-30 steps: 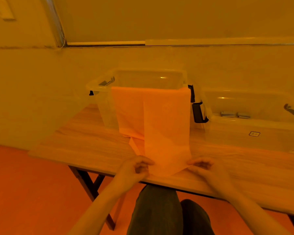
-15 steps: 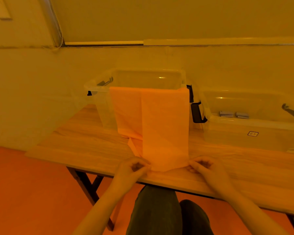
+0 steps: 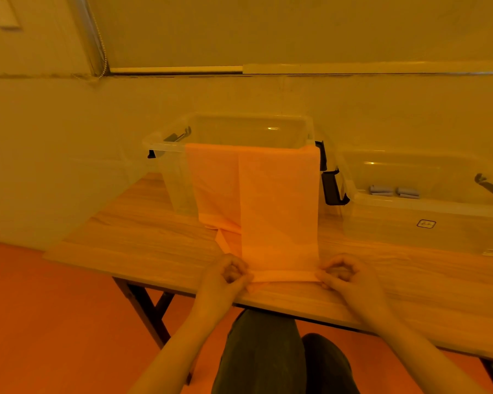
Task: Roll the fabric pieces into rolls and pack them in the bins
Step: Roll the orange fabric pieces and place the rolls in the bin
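Orange cloth [image 3: 278, 211] hangs over the near rim of the clear bin [image 3: 165, 145] and runs down its front wall onto the desk [image 3: 143, 240], toward me. The near end of the cloth is turned over into a narrow roll just short of the desk's front edge.

My left hand [image 3: 225, 277] pinches the left end of that roll, fingers curled. My right hand [image 3: 343, 275] pinches the right end the same way. Both hands rest on the desk.

Surroundings, relative to the clear bin: a second bin [image 3: 427, 223] stands to its right, close beside it, with dark latch handles [image 3: 333, 189] between the two. Two small grey rolls [image 3: 394, 191] lie inside the second bin, near its back. A wall stands directly behind both bins. My knees [image 3: 271, 351] show below the desk's front edge, over an orange floor.

The draped cloth covers most of the clear bin's front wall, so I cannot tell what is inside.
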Tool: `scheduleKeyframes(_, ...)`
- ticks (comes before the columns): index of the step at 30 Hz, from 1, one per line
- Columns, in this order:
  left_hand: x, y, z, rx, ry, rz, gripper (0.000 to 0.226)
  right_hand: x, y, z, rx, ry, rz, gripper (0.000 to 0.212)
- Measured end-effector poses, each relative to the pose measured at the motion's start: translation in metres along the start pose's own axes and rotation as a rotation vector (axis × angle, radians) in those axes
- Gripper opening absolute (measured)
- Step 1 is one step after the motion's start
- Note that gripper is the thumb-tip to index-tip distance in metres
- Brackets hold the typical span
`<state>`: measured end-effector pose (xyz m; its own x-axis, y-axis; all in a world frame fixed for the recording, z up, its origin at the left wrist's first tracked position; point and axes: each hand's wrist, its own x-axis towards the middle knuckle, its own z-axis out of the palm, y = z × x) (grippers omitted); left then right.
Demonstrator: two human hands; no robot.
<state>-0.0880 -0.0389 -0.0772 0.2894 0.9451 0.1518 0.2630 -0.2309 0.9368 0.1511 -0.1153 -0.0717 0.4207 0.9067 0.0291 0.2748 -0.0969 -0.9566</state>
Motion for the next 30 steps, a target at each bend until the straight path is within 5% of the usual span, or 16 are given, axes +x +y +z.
scheduleKeyframes(16,0.0043,-0.0100,-0.0030,0.098,-0.083,0.082,0.030,-0.0007,-0.0031,-0.0010,-0.167,-0.040,-0.064,0.021)
scheduleKeyframes(26,0.0040,-0.0089,-0.0057,-0.064,-0.060,0.033,0.005,0.0021,-0.0001,-0.0009,-0.091,-0.017,-0.043,0.004)
scheduleKeyframes(30,0.0038,-0.0081,-0.0081,-0.120,-0.056,0.024,0.024,0.0024,-0.0009,-0.0009,-0.025,-0.018,-0.018,0.004)
